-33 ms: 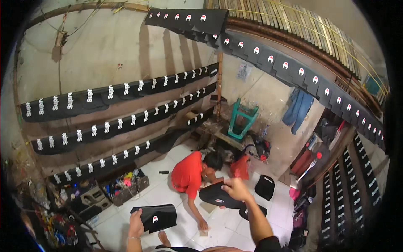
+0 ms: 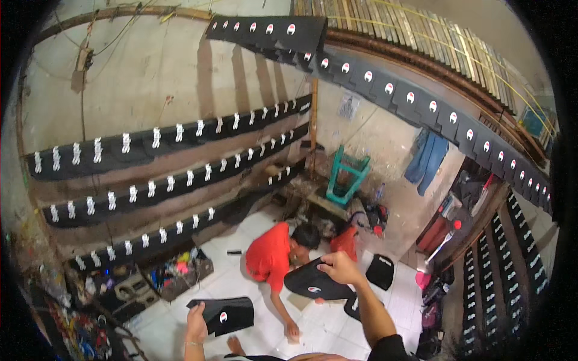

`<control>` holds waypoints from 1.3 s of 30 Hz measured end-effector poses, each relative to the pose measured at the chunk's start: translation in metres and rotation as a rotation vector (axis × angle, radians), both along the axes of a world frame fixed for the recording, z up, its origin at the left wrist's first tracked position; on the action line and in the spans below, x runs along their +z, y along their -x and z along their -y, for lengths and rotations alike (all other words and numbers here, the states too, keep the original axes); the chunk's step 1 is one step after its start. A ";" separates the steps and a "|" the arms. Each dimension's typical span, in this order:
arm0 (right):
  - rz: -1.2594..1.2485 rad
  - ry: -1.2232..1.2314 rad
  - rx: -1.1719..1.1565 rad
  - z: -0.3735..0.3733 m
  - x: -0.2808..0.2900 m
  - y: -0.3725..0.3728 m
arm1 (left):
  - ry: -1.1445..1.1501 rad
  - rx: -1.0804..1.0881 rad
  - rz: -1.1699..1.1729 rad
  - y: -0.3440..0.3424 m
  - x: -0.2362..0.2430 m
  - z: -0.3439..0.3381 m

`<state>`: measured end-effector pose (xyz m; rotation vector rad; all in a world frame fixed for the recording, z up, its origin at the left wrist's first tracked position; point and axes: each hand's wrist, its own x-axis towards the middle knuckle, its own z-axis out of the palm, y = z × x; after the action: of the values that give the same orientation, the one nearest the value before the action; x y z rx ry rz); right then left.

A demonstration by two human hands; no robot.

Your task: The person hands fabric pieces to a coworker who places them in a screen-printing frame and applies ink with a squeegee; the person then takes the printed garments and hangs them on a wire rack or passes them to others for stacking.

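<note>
My left hand (image 2: pixel 195 325) pinches the left edge of a black fabric piece (image 2: pixel 238 315) with a small white-and-red round print, held out over the white tiled floor. Farther right, my right hand (image 2: pixel 340 268) grips the upper corner of a second black fabric piece (image 2: pixel 310 279) bearing the same kind of print. This second piece hangs tilted, partly in front of flat light boards on the floor. Beyond it, a person in a red shirt (image 2: pixel 267 253) crouches, one hand (image 2: pixel 292 331) on a small light block on the tiles.
Printed black pieces hang in rows along the left wall (image 2: pixel 126 144), overhead (image 2: pixel 388 90) and at the right (image 2: pixel 503 283). Another black piece (image 2: pixel 380 271) lies on the floor. A green stool (image 2: pixel 348 174) stands at the back. Crates of clutter (image 2: pixel 180 274) line the left.
The view has shifted very slightly. Both my hands keep hold of their fabric pieces, and the crouching person's hand on the block appears a little lower.
</note>
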<state>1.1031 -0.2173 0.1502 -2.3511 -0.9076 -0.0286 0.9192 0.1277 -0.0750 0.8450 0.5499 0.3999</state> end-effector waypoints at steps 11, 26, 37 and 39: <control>0.503 -0.610 0.090 -0.132 0.414 -0.178 | -0.050 0.070 0.066 -0.183 0.036 -0.085; 0.617 -1.065 -0.211 -0.116 0.513 -0.360 | -0.209 0.275 0.004 -0.296 0.012 -0.123; 1.074 -0.508 -0.110 -0.142 0.143 -0.419 | -0.119 0.028 -0.001 -0.357 0.036 -0.102; 0.489 0.137 -0.156 -0.138 0.003 -0.384 | -0.068 -0.163 0.017 -0.386 0.036 -0.080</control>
<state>1.4867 -0.0796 0.1528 -2.5890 -0.9673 -0.6473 1.3050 0.2082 -0.0390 0.9437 0.4502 0.2772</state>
